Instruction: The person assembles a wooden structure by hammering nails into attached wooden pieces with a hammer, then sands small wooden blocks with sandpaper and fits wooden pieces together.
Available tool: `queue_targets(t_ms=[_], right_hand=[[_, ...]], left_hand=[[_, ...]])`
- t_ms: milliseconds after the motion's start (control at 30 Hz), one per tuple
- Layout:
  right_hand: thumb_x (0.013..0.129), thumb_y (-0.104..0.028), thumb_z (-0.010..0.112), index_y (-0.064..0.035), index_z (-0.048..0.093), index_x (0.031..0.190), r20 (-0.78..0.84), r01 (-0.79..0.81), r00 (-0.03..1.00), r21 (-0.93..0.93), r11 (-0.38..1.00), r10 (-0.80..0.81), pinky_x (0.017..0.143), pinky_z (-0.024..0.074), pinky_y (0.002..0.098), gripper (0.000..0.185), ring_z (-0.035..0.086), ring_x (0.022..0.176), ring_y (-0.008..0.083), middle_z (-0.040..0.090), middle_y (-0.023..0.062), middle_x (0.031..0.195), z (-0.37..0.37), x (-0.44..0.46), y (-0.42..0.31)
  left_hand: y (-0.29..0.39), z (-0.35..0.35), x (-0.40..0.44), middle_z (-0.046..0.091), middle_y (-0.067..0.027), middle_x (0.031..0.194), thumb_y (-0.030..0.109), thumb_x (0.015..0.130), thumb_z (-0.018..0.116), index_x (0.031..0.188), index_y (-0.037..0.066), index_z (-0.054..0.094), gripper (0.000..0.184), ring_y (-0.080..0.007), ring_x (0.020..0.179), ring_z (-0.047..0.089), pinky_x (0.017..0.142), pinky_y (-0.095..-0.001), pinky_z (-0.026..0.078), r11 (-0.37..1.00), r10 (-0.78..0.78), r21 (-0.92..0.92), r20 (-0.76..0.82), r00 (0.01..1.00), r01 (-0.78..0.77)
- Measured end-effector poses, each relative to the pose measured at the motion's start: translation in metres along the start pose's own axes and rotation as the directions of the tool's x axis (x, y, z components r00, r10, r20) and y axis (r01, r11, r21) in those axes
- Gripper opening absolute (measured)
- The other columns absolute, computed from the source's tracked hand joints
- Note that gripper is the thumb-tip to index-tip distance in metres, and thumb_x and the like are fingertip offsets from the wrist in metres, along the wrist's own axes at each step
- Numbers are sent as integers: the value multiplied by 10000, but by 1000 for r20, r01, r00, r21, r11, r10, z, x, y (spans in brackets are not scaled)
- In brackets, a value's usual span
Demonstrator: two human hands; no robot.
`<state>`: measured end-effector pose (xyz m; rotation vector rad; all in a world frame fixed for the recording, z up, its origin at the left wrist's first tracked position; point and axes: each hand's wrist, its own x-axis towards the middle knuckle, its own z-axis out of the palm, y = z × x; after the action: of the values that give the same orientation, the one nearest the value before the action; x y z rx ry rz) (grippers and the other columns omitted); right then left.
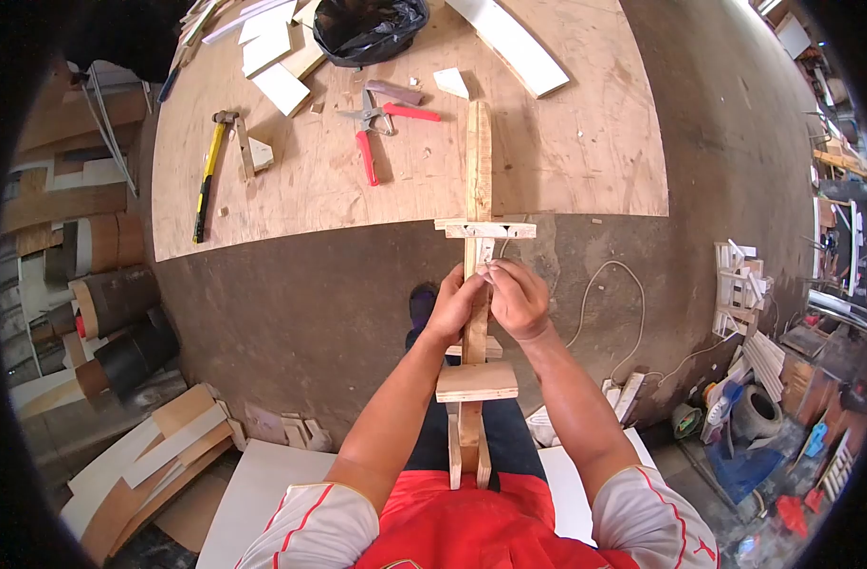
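Over a brown workshop floor (291,313), with a plywood table (575,156) at the far side, a long wooden bar (479,166) runs near to far at centre, best steadied by the left hand (454,308) clasping it while the right hand (521,302) pinches its fingertips together, perhaps on something tiny.

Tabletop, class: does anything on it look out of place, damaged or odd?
The red-handled shears lie with handles spread apart near loose wood scraps, which looks a little careless; nothing looks clearly broken.

woodworking workshop: hammer (209,175), red-handled snips (369,117), wood offcuts (266,49) on plywood table (575,161); boards (173,453) nearby.
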<state>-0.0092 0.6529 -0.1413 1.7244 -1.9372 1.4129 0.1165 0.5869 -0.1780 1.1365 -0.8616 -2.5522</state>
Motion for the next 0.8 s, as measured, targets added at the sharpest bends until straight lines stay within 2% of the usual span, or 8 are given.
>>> queue_targets(t_ms=[133,233,433,533,800], right_hand=[[770,80,746,37,648,963,0,1,1000,7,1000,-1,600,592,388,220,718,758,333,702,167,925,-2,3,-2],[767,83,731,40,648,969,10,21,1000,-17,1000,-21,597,591,388,223,717,756,333,700,171,933,-1,0,0],[751,75,708,40,653,977,41,52,998,-57,997,-49,600,591,390,235,712,753,329,697,169,927,1,-4,4],[747,76,707,37,653,975,50,72,996,-50,996,-70,595,583,392,237,703,738,328,690,168,914,1,0,2],[759,62,736,20,640,947,12,-31,999,8,999,31,579,564,395,215,688,710,326,678,151,852,3,3,1]], left_hand=[[11,6,-7,663,-52,988,268,1026,614,1230,31,560,318,-115,837,635,690,-291,542,999,-46,9,7,999,46],[-4,1,3,656,-35,997,262,1026,616,1218,27,571,307,-95,875,614,763,-276,523,999,54,3,-16,998,-54],[-8,-5,5,654,-44,1094,250,1024,621,1273,14,566,348,-111,977,610,850,-288,517,999,1,-35,-1,1000,-1],[0,3,-1,647,-42,1083,250,1023,625,1282,15,563,356,-100,967,604,837,-273,510,999,-2,-39,-17,1000,1],[-5,-4,2,623,-33,1017,239,1019,637,1258,12,556,340,-70,892,570,765,-256,497,1000,-14,6,-15,1000,14]])
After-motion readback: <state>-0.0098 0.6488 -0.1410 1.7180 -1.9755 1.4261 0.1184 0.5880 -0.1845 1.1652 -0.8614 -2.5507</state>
